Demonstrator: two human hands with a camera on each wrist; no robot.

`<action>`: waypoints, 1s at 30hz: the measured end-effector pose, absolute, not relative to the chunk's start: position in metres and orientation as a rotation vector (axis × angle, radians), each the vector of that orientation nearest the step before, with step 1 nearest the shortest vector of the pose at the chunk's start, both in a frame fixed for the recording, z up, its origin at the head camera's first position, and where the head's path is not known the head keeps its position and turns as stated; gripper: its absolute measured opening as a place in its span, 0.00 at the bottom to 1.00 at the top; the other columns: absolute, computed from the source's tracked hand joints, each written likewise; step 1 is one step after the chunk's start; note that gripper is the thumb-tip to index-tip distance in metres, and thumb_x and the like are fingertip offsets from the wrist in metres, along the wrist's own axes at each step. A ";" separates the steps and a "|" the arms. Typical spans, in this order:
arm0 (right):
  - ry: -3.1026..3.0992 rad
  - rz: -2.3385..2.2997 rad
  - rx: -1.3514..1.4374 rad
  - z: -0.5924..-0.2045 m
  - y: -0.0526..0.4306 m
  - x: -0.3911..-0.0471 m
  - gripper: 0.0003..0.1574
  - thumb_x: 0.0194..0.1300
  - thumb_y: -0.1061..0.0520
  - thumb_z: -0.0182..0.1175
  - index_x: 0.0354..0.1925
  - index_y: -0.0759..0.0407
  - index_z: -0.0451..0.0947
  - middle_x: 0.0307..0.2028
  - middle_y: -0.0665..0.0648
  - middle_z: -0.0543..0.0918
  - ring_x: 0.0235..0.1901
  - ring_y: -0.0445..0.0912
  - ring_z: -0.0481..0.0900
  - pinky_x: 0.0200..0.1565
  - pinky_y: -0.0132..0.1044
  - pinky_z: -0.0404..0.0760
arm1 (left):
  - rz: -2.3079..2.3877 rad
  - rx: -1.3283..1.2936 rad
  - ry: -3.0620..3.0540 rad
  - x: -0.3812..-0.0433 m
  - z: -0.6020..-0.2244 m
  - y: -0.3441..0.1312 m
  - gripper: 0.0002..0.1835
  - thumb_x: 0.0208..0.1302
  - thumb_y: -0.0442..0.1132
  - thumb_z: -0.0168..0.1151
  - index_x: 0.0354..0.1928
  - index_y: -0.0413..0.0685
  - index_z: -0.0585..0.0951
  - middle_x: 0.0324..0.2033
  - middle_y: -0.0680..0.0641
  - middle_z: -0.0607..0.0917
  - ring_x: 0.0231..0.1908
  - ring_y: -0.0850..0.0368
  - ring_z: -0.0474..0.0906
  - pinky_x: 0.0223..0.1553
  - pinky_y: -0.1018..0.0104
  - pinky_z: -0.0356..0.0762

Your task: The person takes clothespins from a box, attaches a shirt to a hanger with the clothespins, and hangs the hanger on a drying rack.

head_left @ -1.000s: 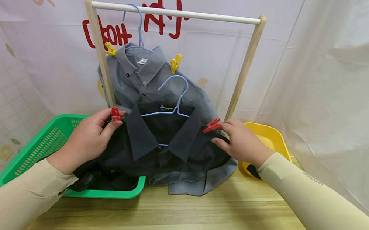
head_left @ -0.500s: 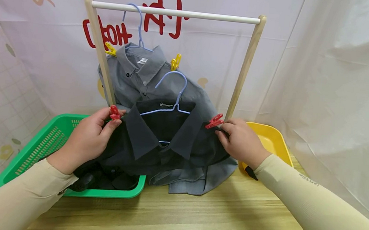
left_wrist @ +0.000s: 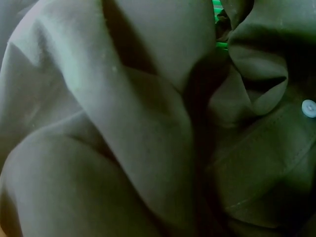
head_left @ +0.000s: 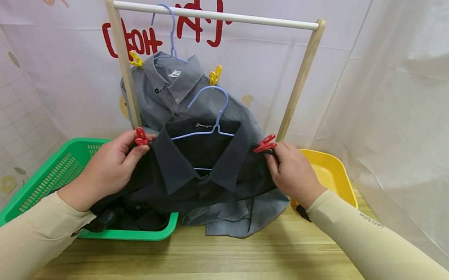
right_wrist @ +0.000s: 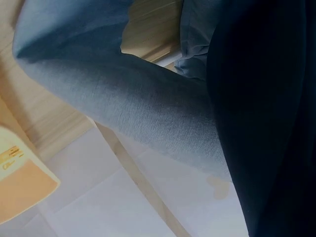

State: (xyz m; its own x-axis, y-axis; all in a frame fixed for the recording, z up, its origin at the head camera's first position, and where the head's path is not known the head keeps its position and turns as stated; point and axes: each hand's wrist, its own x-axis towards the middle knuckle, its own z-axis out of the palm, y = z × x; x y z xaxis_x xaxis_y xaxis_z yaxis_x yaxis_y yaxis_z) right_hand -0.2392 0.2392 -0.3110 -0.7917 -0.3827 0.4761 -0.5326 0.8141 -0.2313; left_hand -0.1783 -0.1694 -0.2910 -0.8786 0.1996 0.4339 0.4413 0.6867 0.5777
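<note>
A black collared shirt (head_left: 179, 183) is held up by both shoulders in the head view, a blue hanger (head_left: 224, 108) inside its collar. My left hand (head_left: 106, 167) pinches one shoulder, its fingers right at a red clothespin (head_left: 141, 136) clipped there. On the other shoulder, my right hand (head_left: 296, 174) grips the cloth beside a second red clothespin (head_left: 266, 145). The hanger's hook stands free, pointing up in front of a grey shirt (head_left: 158, 106). Dark folds of the black shirt (left_wrist: 148, 123) fill the left wrist view; in the right wrist view it covers the right side.
The grey shirt hangs behind from a white rail (head_left: 252, 20) between wooden posts, with yellow clothespins (head_left: 214, 76) at its shoulders. A green basket (head_left: 55, 173) with dark items stands left. A yellow tray (head_left: 333, 168) sits at right on the wooden table (head_left: 236, 267).
My right hand has lifted its shoulder of the black shirt up slightly, and the red clothespin there has shifted up and right. The hanger's hook has risen a little. My left hand stays nearly still.
</note>
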 end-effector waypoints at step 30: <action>-2.416 0.337 0.747 -0.313 0.236 -0.242 0.19 0.75 0.68 0.58 0.61 0.75 0.72 0.70 0.76 0.74 0.70 0.67 0.75 0.69 0.59 0.75 | -0.977 -0.541 -2.599 -0.178 -0.288 -0.167 0.20 0.81 0.45 0.56 0.68 0.46 0.77 0.68 0.44 0.82 0.64 0.43 0.81 0.59 0.45 0.78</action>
State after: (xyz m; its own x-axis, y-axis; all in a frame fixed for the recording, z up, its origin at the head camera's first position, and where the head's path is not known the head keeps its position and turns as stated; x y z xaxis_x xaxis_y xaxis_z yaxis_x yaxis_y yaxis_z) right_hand -0.2418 0.2359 -0.3132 -0.6737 -0.4340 0.5981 -0.5812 0.8110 -0.0662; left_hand -0.1785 -0.1666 -0.2883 -0.8802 0.2367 0.4114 0.4490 0.6961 0.5602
